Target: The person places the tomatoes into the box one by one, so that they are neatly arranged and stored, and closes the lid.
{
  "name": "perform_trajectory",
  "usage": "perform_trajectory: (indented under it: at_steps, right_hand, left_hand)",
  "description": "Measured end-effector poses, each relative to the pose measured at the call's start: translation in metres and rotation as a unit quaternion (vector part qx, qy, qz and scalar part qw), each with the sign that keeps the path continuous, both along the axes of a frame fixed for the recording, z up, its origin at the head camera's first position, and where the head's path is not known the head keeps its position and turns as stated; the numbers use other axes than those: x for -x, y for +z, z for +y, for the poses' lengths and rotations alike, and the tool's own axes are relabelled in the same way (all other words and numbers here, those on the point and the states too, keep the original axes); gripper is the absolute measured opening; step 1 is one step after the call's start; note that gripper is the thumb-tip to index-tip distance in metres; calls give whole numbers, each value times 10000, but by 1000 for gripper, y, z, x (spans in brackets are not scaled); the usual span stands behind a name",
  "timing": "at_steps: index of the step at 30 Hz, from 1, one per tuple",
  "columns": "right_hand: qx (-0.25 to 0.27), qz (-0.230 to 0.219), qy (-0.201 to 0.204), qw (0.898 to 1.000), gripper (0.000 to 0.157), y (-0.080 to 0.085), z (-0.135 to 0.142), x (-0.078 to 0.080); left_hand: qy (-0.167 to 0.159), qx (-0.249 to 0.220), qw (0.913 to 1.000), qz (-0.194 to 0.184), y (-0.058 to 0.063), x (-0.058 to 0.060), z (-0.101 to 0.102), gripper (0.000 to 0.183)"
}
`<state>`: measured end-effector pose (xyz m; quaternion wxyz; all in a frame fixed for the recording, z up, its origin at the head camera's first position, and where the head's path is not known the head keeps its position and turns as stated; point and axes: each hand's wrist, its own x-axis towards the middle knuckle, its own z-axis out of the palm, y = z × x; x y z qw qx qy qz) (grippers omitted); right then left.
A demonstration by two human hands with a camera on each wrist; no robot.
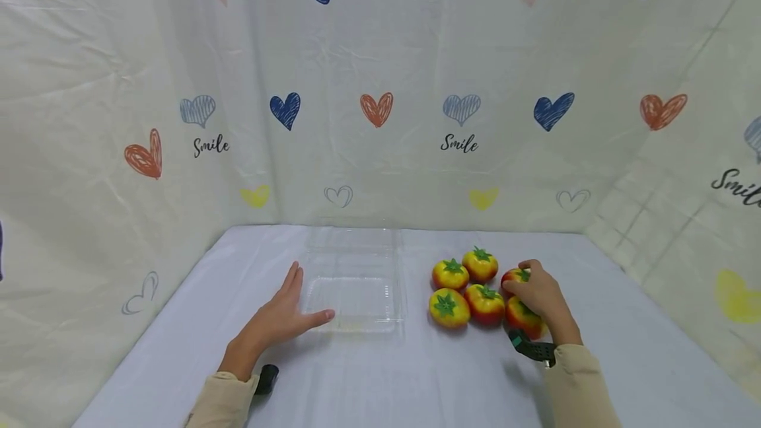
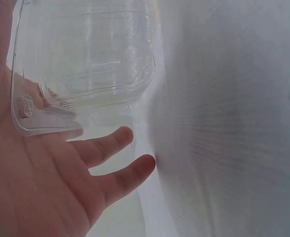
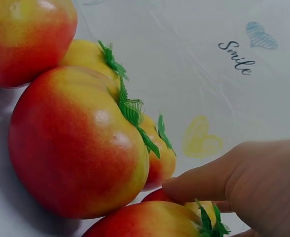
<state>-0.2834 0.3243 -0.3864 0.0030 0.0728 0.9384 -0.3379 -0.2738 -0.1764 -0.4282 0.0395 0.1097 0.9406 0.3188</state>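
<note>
Several red-and-yellow artificial tomatoes with green leafy tops stand grouped right of centre in the head view. My right hand (image 1: 540, 289) grips the back-right tomato (image 1: 512, 276), thumb on its left side and fingers curled over its far side. Another tomato (image 1: 523, 318) sits just in front, partly under the wrist. In the right wrist view a large tomato (image 3: 76, 148) fills the near left, and the gripped one is mostly hidden. My left hand (image 1: 279, 316) is spread beside a clear plastic clamshell box (image 1: 351, 327), palm toward its left side. The box's lid (image 1: 351, 240) stands raised at the back.
A white cloth covers the table (image 1: 380, 382). Behind it hangs a pale curtain (image 1: 380, 51) printed with hearts and the word Smile. A dark strap (image 1: 532, 349) shows at the right wrist, and a black piece (image 1: 267, 378) at the left wrist.
</note>
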Motion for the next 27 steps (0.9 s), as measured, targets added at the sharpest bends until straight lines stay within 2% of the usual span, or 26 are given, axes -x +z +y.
perform_trajectory:
  at_steps: [5, 10, 17, 22, 27]
  right_hand:
    - [98, 201, -182, 9996, 74, -2, 4, 0]
    - [228, 603, -298, 9975, 73, 2, 2, 1]
    - [314, 1170, 72, 9926, 66, 4, -7, 1]
    - [680, 1624, 212, 9841, 57, 6, -14, 1]
    - [1138, 1647, 455, 9787, 66, 12, -22, 1]
  left_hand:
    - [-45, -2, 10000, 23, -1, 1, 1, 131]
    - [-60, 39, 10000, 51, -2, 2, 1, 132]
    - [-15, 0, 10000, -21, -2, 1, 0, 130]
    - [-37, -13, 10000, -17, -2, 0, 0, 130]
    - [-22, 5, 10000, -15, -1, 0, 0, 130]
